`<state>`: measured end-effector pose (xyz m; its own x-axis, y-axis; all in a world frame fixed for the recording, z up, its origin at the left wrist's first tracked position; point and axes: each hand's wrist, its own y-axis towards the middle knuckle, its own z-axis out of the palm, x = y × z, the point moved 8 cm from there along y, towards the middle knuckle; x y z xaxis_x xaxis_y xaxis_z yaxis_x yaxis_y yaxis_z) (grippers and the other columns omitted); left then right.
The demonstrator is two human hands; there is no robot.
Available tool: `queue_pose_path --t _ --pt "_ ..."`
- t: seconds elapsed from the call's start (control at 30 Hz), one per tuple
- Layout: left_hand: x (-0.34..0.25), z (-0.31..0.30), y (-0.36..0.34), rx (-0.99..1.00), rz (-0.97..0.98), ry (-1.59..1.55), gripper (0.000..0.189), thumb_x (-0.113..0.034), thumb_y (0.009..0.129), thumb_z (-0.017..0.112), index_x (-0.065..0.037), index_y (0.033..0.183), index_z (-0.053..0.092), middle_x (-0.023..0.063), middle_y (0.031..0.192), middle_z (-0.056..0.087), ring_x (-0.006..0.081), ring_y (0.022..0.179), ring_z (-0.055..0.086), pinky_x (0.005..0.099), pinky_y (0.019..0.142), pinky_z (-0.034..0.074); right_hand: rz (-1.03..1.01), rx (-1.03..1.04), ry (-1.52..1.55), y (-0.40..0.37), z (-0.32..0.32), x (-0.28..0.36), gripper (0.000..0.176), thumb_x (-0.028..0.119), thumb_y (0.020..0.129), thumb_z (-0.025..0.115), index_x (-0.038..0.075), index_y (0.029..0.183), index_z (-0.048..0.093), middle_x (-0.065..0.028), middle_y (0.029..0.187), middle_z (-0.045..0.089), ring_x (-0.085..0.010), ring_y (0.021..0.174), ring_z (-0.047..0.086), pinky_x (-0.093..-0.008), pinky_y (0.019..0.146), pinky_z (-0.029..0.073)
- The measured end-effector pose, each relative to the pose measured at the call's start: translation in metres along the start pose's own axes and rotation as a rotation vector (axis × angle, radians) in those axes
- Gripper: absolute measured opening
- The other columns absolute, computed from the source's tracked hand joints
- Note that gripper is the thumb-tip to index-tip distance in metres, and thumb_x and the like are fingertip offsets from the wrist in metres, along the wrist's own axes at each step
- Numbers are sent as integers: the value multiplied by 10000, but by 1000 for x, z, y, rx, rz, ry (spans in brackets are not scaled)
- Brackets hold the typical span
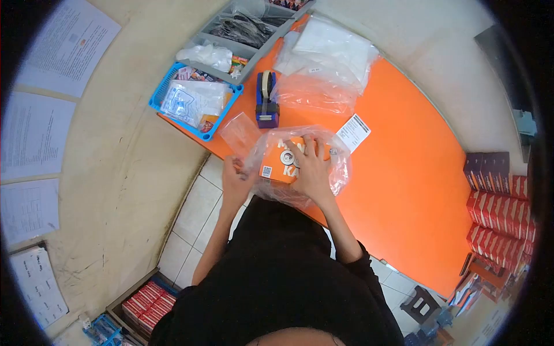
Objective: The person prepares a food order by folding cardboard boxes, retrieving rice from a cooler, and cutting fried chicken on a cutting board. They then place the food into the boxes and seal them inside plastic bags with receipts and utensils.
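Observation:
An orange box [281, 164] with white lettering lies inside a clear plastic bag [340, 167] at the near edge of the orange table [404, 173]. My right hand [311, 167] rests flat on top of the bagged box, fingers spread. My left hand [234, 176] grips the bag's open left end, pinching the plastic beside the box. A white printed label [353, 132] lies just right of the bag. A blue tape dispenser [266, 98] stands behind the box.
A stack of clear plastic bags [323, 63] lies behind the dispenser. A blue tray [193, 101] of packets and a grey divided bin [242, 29] sit at the table's left. Red and dark boxes [499, 202] are stacked at right. Papers [34, 132] hang on the wall.

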<state>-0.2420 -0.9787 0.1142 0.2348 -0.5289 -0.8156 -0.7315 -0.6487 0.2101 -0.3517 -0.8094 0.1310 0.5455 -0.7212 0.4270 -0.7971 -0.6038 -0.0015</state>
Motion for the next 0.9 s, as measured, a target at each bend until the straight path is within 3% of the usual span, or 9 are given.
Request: queue_pose_path --t 0.17,0.23,0.3,0.4,0.43,0.53,0.6,0.73,0.9 --pt "15 -45 16 201 -232 -145 352 -68 788 674 -39 1069 465 87 996 527 143 707 584 243 567 484 -170 46 81 -7 10 11 989 185 423 826 263 1326 430 -147 1325 355 -424 1259 280 -634 907 321" --pt "6 -35 13 220 -211 -115 374 -48 769 681 -42 1079 472 107 1019 534 154 724 592 260 587 492 -166 86 -13 -11 10 18 1027 202 450 837 259 1364 372 -159 1377 308 -433 1292 245 -626 928 316" --pt "-53 -20 9 185 325 213 391 -31 767 672 -38 1097 462 124 1055 531 189 737 601 281 611 498 -114 103 21 -14 6 10 1053 214 480 826 249 1397 309 -173 1397 288 -446 1307 222 -623 969 273" --pt "-8 -21 20 222 97 131 385 -46 717 687 -21 1052 497 139 970 569 253 756 610 328 642 506 -15 214 -112 -34 -7 -46 956 285 560 801 175 1387 334 -207 1429 251 -463 1341 149 -587 1005 284" --pt "10 -24 28 254 -83 57 385 -64 698 692 -13 1033 510 136 921 584 292 768 613 351 648 508 -39 209 -109 -46 -21 -65 825 305 605 779 134 1321 409 -222 1370 336 -447 1298 251 -542 974 344" --pt "-33 -21 33 445 48 57 306 -1 709 645 -3 987 516 135 890 594 272 764 632 332 639 517 128 559 -73 -69 -40 -82 671 353 738 697 -29 1238 462 -253 1132 550 -374 1085 516 -427 874 444" --pt "-67 -40 54 411 95 52 286 20 717 624 0 981 514 133 885 599 261 736 637 319 620 522 57 692 -205 -78 -59 -58 478 290 800 638 1 1167 531 -220 944 625 -379 913 586 -452 795 464" --pt "-118 -76 87 554 113 -46 232 47 747 587 5 964 515 96 850 611 192 667 646 271 565 527 -328 453 9 -39 -171 57 195 229 786 649 41 826 618 -145 729 617 -281 656 605 -377 577 458" --pt "-98 -85 102 719 -147 -545 171 41 814 533 -5 977 514 65 836 618 128 676 625 223 530 487 -586 -32 39 117 -178 151 271 252 778 632 36 638 548 -119 640 570 -308 571 557 -400 521 423"
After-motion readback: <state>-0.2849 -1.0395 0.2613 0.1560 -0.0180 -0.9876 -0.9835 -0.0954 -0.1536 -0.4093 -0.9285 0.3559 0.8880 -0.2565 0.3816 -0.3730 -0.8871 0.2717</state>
